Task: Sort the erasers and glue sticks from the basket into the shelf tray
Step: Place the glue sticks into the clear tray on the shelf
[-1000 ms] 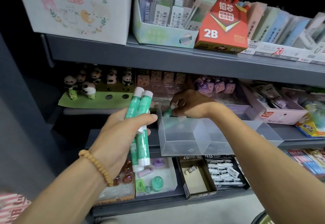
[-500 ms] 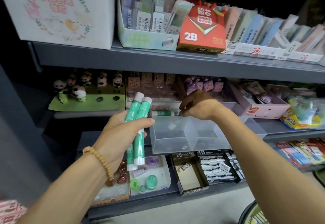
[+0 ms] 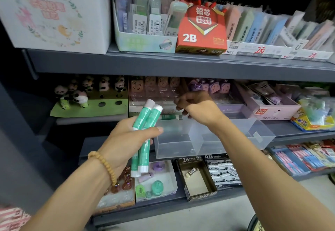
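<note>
My left hand (image 3: 125,140) grips two green glue sticks (image 3: 145,120) with white caps, held upright just left of the clear plastic shelf tray (image 3: 181,147). The tray sits on the middle shelf and has divided compartments. A third green glue stick (image 3: 169,116) lies flat along the back of its left compartment. My right hand (image 3: 199,105) hovers over the back of the tray, just right of that stick, fingers loosely curled and holding nothing.
The grey upper shelf edge (image 3: 181,66) hangs low over the tray. A panda figure display (image 3: 87,95) stands to the left. Below are a 2B eraser box (image 3: 197,180), 4B erasers (image 3: 223,171) and a small-items tray (image 3: 159,181).
My right hand laid a glue stick in the back of the tray, let go of it and drew slightly away. The left hand kept its two sticks.
</note>
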`<act>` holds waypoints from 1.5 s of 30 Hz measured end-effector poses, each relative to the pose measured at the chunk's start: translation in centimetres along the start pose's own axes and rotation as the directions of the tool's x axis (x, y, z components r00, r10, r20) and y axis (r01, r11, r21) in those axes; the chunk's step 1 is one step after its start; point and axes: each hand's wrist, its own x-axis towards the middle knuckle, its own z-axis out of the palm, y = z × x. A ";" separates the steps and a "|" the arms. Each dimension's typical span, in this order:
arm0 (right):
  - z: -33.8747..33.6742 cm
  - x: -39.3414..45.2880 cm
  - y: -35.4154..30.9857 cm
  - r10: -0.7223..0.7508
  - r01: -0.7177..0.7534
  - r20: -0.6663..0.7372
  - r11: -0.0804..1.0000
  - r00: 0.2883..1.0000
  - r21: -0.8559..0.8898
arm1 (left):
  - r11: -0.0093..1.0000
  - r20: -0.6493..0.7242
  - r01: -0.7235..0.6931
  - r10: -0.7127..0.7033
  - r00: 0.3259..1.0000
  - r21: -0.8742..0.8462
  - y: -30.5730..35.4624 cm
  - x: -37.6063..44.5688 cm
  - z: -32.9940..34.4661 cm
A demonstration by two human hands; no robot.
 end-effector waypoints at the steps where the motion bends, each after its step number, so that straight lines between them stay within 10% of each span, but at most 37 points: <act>1: 0.1 -0.8 -0.4 0.011 -0.017 0.052 0.993 0.999 0.116 | 1.000 0.018 -0.002 0.001 1.000 0.030 0.0 0.1 0.1; 10: 0.6 -3.7 -0.6 -0.072 -0.051 0.397 0.955 0.915 0.292 | 0.985 0.227 -0.049 0.010 0.974 0.165 0.3 0.2 1.8; 16: -0.9 -1.2 -0.2 0.094 -0.103 0.042 0.882 0.995 0.459 | 0.990 0.035 0.042 -0.047 0.998 0.133 -0.2 1.1 0.1; 30: 1.7 2.5 1.0 0.069 -0.110 -0.140 0.945 0.988 -0.309 | 0.958 -0.298 -0.043 -0.046 0.953 -0.285 -0.5 1.8 0.0; 41: 1.1 -8.7 -0.8 0.088 -0.165 0.279 0.950 0.956 0.265 | 0.835 -0.332 -0.173 -0.012 0.943 -0.523 1.5 0.3 4.8; 45: 1.0 -10.1 -0.5 0.047 -0.139 0.217 0.891 0.975 0.432 | 0.780 -0.318 -0.194 -0.006 0.948 -0.595 1.8 -0.3 6.1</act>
